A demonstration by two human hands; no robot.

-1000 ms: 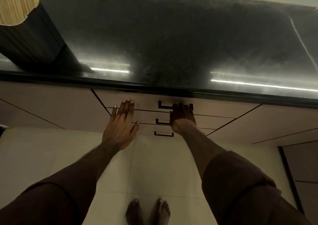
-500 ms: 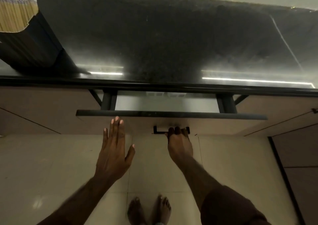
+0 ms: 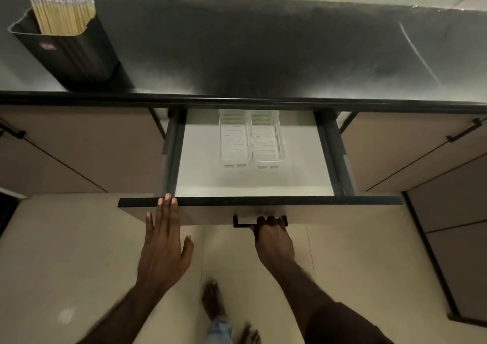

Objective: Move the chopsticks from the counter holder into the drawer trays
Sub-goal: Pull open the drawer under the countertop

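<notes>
Gripping the black bar handle (image 3: 259, 222) with my right hand (image 3: 274, 241), flat left hand (image 3: 163, 241) steadying the drawer's dark front edge (image 3: 263, 201), I should pull evenly.

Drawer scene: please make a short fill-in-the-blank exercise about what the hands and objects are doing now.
1. The right hand grips the drawer's black ____.
2. The left hand rests flat, its fingertips on the drawer front's top ____.
3. Inside the open drawer sit two white trays, placed ____ by side.
4. The chopsticks stand in the black holder on the ____.

Missing words: handle; edge; side; counter
</notes>
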